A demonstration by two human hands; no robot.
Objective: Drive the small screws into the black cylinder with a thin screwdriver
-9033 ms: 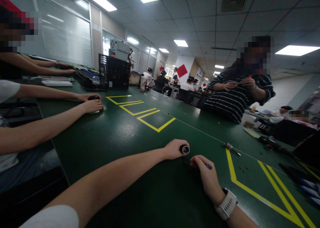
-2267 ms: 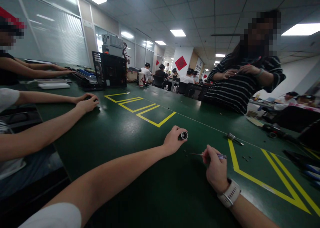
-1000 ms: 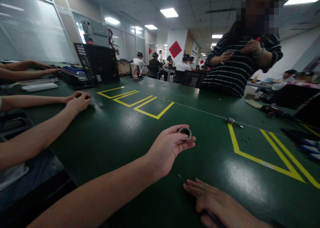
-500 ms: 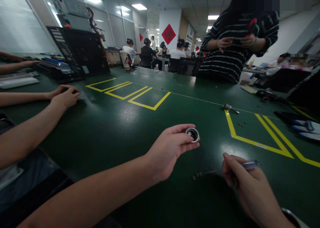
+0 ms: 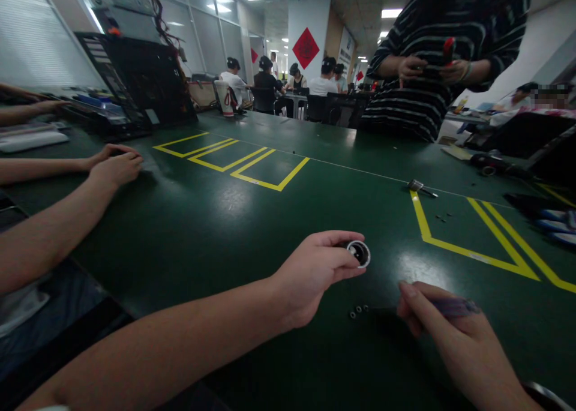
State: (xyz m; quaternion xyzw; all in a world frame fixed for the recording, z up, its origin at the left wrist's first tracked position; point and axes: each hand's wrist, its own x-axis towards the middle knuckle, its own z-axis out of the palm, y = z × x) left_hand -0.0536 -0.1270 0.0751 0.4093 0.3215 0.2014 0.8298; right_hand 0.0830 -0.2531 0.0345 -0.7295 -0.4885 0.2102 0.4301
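Dark cylinder: short & hollow, open end toward the cam, bright silvery metal rim, inside mostly black w/ a few pale glints; outer wall also dark, mostly hidden by the grip. It's in the L hand, fingers closed on it: one along the far side, others on the near side, one tip overlapping the rim. Can't tell if it touches the table.

Just nearer the wearer than the L fingers, 3 small dark rings lie close together on the table, pale-edged, w/ R fingertips a bit to their right. R hand grips a slim tool btwn thumb & fingers; handle purplish, see-through, shaft too dim to make out.

Beyond R fingers: tiny dark bits inside yellow tape; farther on, a metal piece w/ thin rod, lying at the tape's far L end. Well L of L fingers, another person's hands meet on the table, contents unclear. Farther past them, a black open case. Opp. side, beyond both hands' fingers: person in striped top, red item in hand.
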